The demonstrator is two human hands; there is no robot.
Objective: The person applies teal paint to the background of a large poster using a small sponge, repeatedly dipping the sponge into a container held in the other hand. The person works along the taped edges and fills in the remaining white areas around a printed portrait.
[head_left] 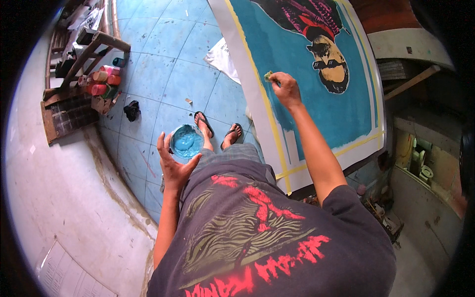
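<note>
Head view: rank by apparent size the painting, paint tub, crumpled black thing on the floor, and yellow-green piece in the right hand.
1. Painting
2. Paint tub
3. Crumpled black thing
4. Yellow-green piece, visible part

Holding tub (187,157) of blue paint (185,142) in left hand (174,167); pinching yellow-green piece (268,76) in right hand (287,91), near yellow tape (269,110) along left edge of painted sheet (251,91).

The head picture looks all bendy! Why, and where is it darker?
In the head view, the wide fisheye lens bows the edges of the painting; black fills the head view's corners; and in the head view, clutter at lower right sits in dim shade.
</note>
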